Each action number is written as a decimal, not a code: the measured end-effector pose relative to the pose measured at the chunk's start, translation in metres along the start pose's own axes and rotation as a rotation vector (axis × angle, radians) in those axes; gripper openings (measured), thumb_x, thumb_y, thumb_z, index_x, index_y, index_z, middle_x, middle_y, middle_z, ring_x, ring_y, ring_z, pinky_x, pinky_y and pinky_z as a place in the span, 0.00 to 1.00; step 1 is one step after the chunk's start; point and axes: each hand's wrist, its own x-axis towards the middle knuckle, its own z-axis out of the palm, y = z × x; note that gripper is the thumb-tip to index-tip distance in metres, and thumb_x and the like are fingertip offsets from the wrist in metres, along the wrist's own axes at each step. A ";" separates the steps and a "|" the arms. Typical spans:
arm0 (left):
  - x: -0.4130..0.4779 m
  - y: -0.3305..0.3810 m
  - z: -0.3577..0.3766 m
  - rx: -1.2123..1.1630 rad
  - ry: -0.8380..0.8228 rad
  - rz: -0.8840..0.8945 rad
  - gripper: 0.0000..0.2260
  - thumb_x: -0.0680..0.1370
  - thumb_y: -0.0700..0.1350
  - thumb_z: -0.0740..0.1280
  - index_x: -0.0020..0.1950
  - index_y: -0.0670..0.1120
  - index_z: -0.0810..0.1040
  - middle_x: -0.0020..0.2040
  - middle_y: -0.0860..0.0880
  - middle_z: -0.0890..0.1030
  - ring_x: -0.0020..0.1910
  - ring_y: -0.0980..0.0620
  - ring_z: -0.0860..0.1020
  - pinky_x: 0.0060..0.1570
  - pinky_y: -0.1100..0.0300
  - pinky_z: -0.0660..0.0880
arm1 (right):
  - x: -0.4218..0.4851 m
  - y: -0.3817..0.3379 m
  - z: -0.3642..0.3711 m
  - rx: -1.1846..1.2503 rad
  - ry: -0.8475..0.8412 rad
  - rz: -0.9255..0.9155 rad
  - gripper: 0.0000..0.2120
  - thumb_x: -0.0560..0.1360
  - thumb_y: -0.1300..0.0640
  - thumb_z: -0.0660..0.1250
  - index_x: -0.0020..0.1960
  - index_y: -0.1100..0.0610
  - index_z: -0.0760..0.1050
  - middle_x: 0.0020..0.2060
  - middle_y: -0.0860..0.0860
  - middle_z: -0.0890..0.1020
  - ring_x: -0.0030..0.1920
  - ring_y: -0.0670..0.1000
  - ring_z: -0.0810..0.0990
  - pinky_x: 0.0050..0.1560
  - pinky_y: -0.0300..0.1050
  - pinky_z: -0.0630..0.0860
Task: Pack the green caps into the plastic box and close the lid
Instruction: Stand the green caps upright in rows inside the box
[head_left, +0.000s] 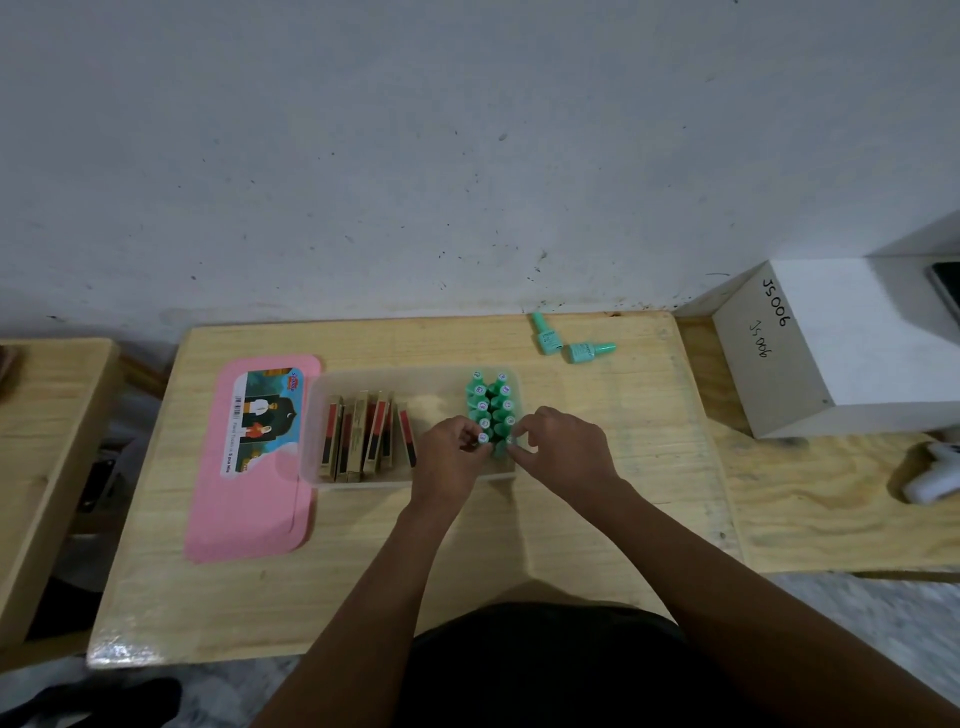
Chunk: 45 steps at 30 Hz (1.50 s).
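Left hand (453, 448) and right hand (558, 444) each pinch a green bottle (484, 439) standing in the clear box (363, 480); the white carton (810, 353) reads "JS006".

Inside the plastic box (322, 415), upright cartons (363, 436) fill the left and green caps (491, 405) crowd the right (both hands there), leaving a bare gap between. Open desk (597, 519) lies in front; the pink lid (254, 509) blocks the left.

Translucent plastic box (332, 387), wood table (363, 571)
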 end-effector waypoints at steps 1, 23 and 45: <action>0.000 -0.001 0.000 0.002 -0.003 0.000 0.07 0.70 0.37 0.75 0.46 0.43 0.81 0.39 0.50 0.82 0.38 0.55 0.80 0.37 0.72 0.73 | -0.001 0.000 0.000 -0.002 0.002 -0.003 0.11 0.75 0.43 0.66 0.52 0.45 0.80 0.45 0.45 0.80 0.44 0.47 0.80 0.40 0.44 0.74; 0.023 0.023 -0.023 0.090 0.038 0.201 0.07 0.71 0.47 0.75 0.45 0.45 0.81 0.39 0.51 0.81 0.39 0.56 0.78 0.40 0.63 0.76 | 0.013 0.050 -0.047 0.258 0.165 0.240 0.11 0.76 0.42 0.65 0.50 0.47 0.81 0.43 0.43 0.82 0.40 0.43 0.77 0.36 0.39 0.71; 0.182 0.092 0.108 0.114 -0.113 -0.378 0.25 0.75 0.55 0.64 0.60 0.35 0.75 0.56 0.38 0.81 0.53 0.39 0.79 0.44 0.57 0.71 | 0.134 0.158 -0.014 0.601 -0.153 0.753 0.28 0.72 0.35 0.61 0.53 0.59 0.79 0.42 0.52 0.80 0.43 0.52 0.79 0.44 0.47 0.76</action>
